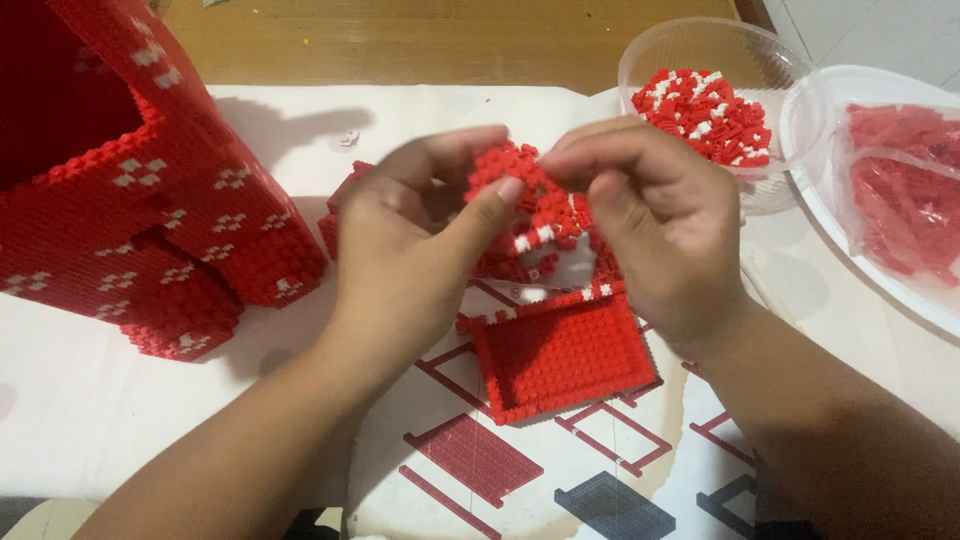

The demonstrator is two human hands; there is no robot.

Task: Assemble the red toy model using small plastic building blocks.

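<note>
White-covered table (90,400) seen from above, with a strip of bare brown wood (440,40) along the far edge and pale floor tiles in the top right corner. Spread across the near middle, a printed instruction sheet (560,470) showing red and dark grey building diagrams. At centre, both hands raised just above the sheet and meeting over a small red and white brick piece (520,190). Left hand (410,260) clenched around the piece's left side, thumb pressed on its front face, fingers curled behind. Right hand (660,230) pinching the piece's top edge between thumb and forefinger, remaining fingers folded loosely. Piece held in the air between the two hands, partly hidden by them, studded surface facing the camera, white bricks in a band across its lower part. Directly beneath, lying flat on the sheet, a red studded plate (565,360) with a raised rim, slightly angled. On the left, a large red brick model (130,190), tall and hollow, dotted with small white diamond patterns, standing on the cloth well apart from the hands. Behind the left hand, another small red brick section (335,215), mostly hidden. At upper right, a clear plastic bowl (700,40) holding loose red and white bricks (705,115). Just beside it at the right edge, a white dish (830,220) carrying clear bags of red bricks (905,200).
</note>
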